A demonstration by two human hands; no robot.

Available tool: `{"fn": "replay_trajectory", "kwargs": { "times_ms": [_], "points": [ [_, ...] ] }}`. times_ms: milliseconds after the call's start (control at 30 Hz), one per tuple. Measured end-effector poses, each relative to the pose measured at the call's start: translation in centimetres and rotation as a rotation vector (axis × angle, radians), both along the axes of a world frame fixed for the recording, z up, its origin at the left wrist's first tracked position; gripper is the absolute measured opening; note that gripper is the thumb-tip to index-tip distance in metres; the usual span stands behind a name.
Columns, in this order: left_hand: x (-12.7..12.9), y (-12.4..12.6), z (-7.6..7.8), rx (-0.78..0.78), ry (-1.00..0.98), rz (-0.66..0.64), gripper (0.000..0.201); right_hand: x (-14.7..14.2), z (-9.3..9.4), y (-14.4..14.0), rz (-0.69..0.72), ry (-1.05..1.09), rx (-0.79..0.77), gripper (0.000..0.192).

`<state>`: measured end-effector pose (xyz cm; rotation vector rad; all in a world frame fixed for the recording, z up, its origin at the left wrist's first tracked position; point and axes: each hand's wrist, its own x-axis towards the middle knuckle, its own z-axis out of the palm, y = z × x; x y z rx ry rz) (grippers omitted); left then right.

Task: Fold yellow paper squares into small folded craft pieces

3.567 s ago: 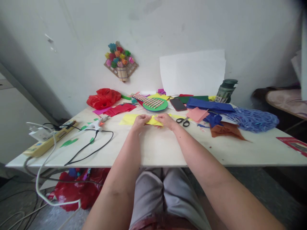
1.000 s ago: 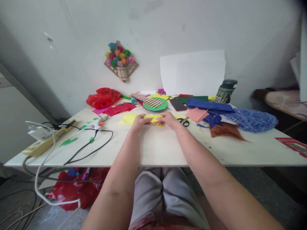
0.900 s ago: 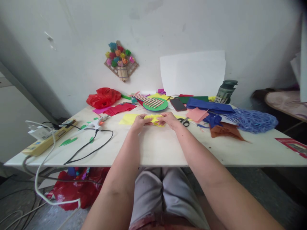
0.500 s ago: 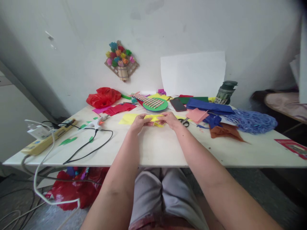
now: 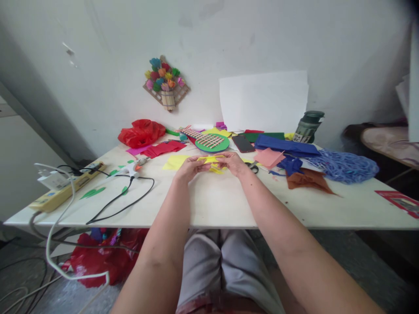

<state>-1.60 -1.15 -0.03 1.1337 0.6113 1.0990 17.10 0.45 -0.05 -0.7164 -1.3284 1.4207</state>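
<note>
Left hand (image 5: 188, 167) and right hand (image 5: 233, 163) stayed pinched on yellow paper (image 5: 212, 164), now lifted slightly off worktop (image 5: 216, 200). No legible writing.

Both my forearms bare, stretched forward, converging ahead of me. My left hand (image 5: 189, 167) and right hand (image 5: 233, 163) close together, knuckles up, fingers curled inward in pinch. Fingertips of two hands nearly meet. Wrists level, elbows out of view below frame.
</note>
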Motion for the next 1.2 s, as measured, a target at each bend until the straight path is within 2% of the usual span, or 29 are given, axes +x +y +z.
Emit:
{"fn": "replay_trajectory", "kwargs": {
  "times_ms": [367,567,800,1000,1200],
  "points": [
    [-0.19,0.19,-0.03,-0.030,-0.028,-0.017,0.024,0.16,0.20,-0.16,0.041,0.036,0.030,0.022],
    [-0.25,0.32,0.08,-0.055,-0.022,0.018,0.023,0.12,0.30,-0.28,0.058,0.029,0.044,0.020],
    [-0.34,0.49,-0.02,0.003,-0.071,0.020,0.028,0.25,0.39,-0.51,0.100,0.056,0.089,0.021],
    [0.02,-0.09,0.32,0.030,0.048,0.083,0.019,0.02,0.31,-0.45,-0.002,-0.018,0.103,0.029],
    [0.00,-0.05,0.40,0.013,0.086,0.095,0.030,-0.07,-0.01,-0.05,-0.045,-0.092,0.092,0.033]
  ]
}}
